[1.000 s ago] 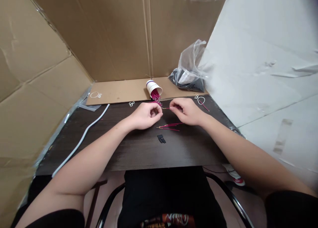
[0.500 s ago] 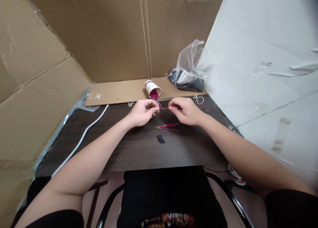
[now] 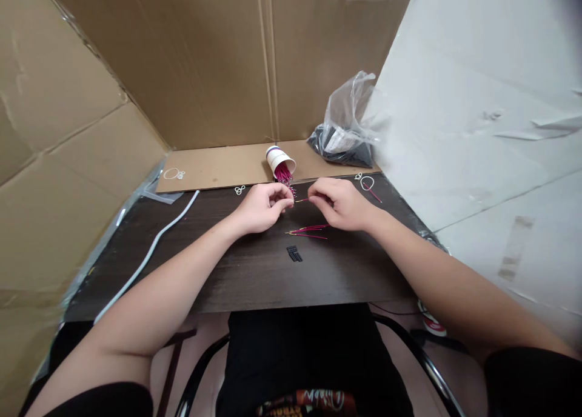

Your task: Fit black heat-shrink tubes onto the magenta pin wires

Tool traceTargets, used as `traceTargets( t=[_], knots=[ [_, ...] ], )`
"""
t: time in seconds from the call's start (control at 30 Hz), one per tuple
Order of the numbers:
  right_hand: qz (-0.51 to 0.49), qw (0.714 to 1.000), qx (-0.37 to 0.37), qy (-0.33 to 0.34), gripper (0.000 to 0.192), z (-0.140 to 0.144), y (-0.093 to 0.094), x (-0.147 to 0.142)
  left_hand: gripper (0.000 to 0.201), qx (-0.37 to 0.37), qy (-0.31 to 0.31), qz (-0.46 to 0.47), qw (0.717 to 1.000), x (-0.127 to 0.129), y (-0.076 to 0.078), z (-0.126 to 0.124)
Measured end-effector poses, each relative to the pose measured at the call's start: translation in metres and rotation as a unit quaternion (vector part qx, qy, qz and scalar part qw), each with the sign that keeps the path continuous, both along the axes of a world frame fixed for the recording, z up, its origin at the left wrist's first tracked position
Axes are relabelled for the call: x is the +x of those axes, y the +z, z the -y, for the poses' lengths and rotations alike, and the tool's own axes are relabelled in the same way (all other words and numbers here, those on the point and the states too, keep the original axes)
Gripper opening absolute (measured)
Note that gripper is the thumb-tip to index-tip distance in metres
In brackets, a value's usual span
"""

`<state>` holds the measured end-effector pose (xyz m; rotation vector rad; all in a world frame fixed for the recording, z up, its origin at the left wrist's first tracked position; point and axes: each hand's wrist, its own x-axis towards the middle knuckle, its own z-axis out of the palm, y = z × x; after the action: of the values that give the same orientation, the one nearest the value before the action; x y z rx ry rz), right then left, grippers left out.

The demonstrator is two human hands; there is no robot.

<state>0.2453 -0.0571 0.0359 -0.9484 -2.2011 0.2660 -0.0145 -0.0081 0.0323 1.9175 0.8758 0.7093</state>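
Between my hands stretches a thin red wire (image 3: 304,200) with a gold-coloured tip pointing left. My right hand (image 3: 339,202) pinches its red part. My left hand (image 3: 267,207) is closed in a pinch at the gold tip; what lies between its fingertips is too small to make out. Just beyond the left fingers, a tipped white paper cup (image 3: 278,158) spills a bundle of red wires (image 3: 284,173) with metal ends. Nearer me on the dark table lie several loose red wires (image 3: 309,230) with gold tips, and below them a few short black tubes (image 3: 294,254).
At the back right sits a clear plastic bag (image 3: 342,143) of dark pieces on a cardboard strip (image 3: 213,162). White rubber bands (image 3: 367,183) lie at right, others at left. A pale hose (image 3: 154,247) curves along the table's left side. Cardboard walls enclose the back and left.
The wire's visible stretch between my hands tilts slightly, its left end a little lower. Both hands stay nearly in place, the left shifting slightly toward me.
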Motion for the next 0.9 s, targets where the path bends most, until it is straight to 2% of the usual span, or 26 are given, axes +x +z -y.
traceTargets(
  t=[0.73, 0.9],
  knots=[
    [0.011, 1.000, -0.018, 0.011, 0.022, 0.0004, -0.0047, -0.0045, 0.012, 0.013, -0.006, 0.013, 1.000, 0.0032, 0.0047, 0.0088],
    [0.007, 1.000, -0.010, 0.008, 0.017, -0.0002, -0.0059, -0.0047, 0.011, 0.004, -0.008, 0.021, 1.000, 0.0034, 0.0034, 0.0081]
  ],
)
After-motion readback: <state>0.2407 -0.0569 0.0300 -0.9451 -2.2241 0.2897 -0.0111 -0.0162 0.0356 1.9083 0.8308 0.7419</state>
